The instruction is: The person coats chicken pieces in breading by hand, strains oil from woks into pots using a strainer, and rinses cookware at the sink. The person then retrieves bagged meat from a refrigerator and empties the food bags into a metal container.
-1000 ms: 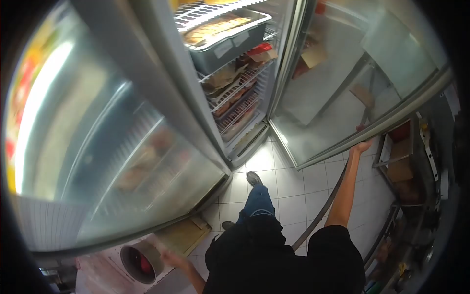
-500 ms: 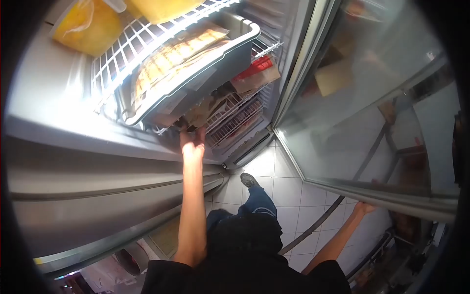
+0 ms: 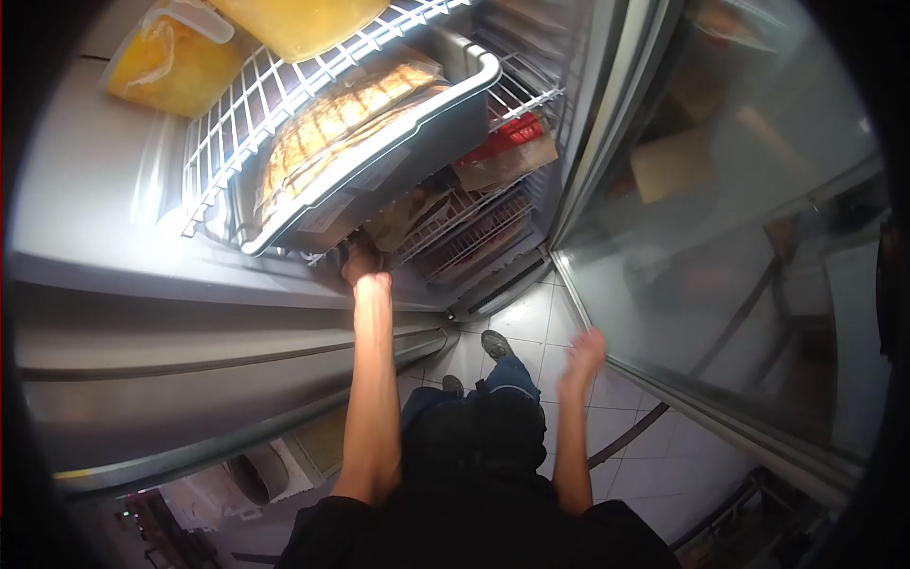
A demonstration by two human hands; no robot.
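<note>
My left hand reaches into the fridge, just under the grey tub, at the brown packages on the shelf below. Its fingers are in shadow and mostly hidden, so what they hold cannot be made out. Flat grill-marked food in clear wrap fills the tub. My right hand is raised above the floor beside the edge of the glass door. It is blurred by motion, and nothing shows in it.
Yellow-filled containers stand on the wire shelf at the upper left. A red and brown package lies below the tub's right end. A dark hose crosses the tiled floor. A round metal pot is at the lower left.
My left hand has gone from beside the fridge to inside it, under the tub. My right hand has let go of the door edge and moved left and up.
</note>
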